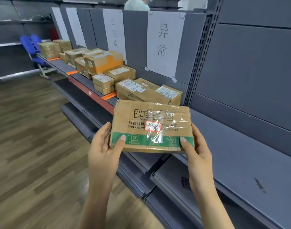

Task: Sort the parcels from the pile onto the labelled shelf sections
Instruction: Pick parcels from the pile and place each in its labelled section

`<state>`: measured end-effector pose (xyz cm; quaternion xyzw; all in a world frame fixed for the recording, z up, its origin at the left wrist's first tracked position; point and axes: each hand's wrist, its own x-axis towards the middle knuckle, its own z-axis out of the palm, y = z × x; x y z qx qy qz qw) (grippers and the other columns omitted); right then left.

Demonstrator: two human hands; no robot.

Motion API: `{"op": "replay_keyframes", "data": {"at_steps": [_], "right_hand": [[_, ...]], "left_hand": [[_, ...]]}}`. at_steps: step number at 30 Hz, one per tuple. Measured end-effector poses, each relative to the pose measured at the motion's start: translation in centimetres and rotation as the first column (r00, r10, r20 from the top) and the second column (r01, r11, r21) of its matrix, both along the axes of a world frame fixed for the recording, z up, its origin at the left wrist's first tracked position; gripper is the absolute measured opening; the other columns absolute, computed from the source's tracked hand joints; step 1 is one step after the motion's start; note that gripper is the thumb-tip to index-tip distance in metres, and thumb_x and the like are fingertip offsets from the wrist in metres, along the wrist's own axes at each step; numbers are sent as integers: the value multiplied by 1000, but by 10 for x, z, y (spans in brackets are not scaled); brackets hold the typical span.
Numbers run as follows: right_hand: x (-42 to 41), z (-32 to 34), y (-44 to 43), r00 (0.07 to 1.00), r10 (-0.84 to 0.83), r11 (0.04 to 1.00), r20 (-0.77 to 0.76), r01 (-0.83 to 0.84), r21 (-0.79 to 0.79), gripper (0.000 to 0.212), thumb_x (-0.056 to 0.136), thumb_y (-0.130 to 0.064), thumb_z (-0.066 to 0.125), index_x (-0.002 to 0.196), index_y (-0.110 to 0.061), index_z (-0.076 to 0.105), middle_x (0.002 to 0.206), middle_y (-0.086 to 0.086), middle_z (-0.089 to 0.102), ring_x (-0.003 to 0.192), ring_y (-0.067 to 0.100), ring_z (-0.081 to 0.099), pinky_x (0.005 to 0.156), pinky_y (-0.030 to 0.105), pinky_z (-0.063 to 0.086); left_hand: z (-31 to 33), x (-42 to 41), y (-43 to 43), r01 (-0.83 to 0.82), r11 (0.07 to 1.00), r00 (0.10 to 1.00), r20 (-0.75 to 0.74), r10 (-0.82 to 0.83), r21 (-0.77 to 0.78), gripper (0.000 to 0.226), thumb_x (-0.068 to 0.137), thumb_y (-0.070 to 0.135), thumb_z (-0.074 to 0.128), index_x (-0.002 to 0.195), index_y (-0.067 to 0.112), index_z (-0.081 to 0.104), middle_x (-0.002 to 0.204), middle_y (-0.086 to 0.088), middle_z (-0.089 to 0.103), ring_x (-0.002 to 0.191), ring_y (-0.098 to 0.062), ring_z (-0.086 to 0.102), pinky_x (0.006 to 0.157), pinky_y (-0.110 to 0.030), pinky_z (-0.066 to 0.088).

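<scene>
We hold the parcel (151, 128) in the air just in front of the shelf (224, 138), its sticker (152, 126) reading 异常 like the paper sign (164, 42) on the back panel, so we judge it belongs in that section: best set flat beside the boxes (148, 91) already there, on the sign's side of the orange marker (109, 96). Our left hand (105, 146) and right hand (197, 151) grip its near corners, thumbs on top, fingers round the sides

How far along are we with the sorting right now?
Done: many parcels already lie on the shelf, in sections split by orange markers. In hand: the left hand and right hand grip a box whose sticker matches the sign above the nearest section. Left: setting it down there. The pile is out of view, so what remains is unknown.
</scene>
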<state>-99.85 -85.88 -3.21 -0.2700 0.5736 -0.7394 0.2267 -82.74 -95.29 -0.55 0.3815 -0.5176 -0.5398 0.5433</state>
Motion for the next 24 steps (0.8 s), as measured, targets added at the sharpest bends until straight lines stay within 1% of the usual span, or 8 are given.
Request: {"op": "replay_keyframes", "data": {"at_steps": [2,5,7,10,14,20,22,24], "right_hand": [[9,2,-12,1000,-5,1000,-3,5,28,48,97,-6,57,140,-25,52,129,-9,66,119,9,61,105,41,49],[18,6,-29,1000,-10,998,-24,11,54,47,97,-6,57,140,-26,52,128,-9,66,118,8,62,105,43,49],[21,8,-37,999,-8,998,-38,10,57,47,97,-6,56,141,-25,52,127,-9,66,117,7,62,104,40,50],[21,9,-49,999,-5,998,-46,8,58,48,98,-5,55,142,-23,51,129,-9,66,115,2,62,99,25,51],[20,10,-72,999,-15,998,-48,18,68,50,99,-2,52,146,-19,47,122,-12,68,101,-7,66,75,9,52],[15,1,-122,994,-32,994,-102,42,103,51,99,-6,54,146,-26,47,112,-25,70,98,-7,65,78,13,54],[12,-1,-143,995,-51,994,-91,59,92,52,99,-5,55,146,-26,47,118,-20,70,103,-5,66,86,15,53],[8,-1,-168,995,-65,995,-73,70,73,52,98,-3,55,144,-26,49,123,-16,69,108,-1,65,85,13,52]], "left_hand": [[1,8,-12,12,1000,1000,-5,-12,2,46,88,-3,63,130,14,56,111,15,66,100,7,64,71,-7,50],[2,16,-27,31,1000,999,-6,-31,-2,44,89,-4,61,129,13,56,108,15,68,99,5,66,72,-8,50],[2,18,-38,44,999,999,-7,-44,-4,43,90,-4,60,129,15,56,107,14,69,100,4,66,73,-8,51],[-1,18,-53,61,998,998,-10,-61,1,41,91,-2,59,128,15,57,103,16,71,101,2,66,74,-9,51],[-8,16,-74,79,997,997,-11,-79,16,46,91,1,60,136,12,54,111,13,71,107,-2,65,79,-12,52],[-17,9,-128,107,994,994,12,-107,21,44,92,1,59,133,18,56,108,14,72,103,-2,66,77,-12,52],[-19,5,-154,126,992,992,24,-126,15,44,92,2,59,133,20,55,109,14,72,104,-1,66,78,-12,52],[-20,0,-181,147,989,988,38,-148,20,45,92,2,59,133,22,55,108,18,71,104,0,65,79,-12,52]]}}
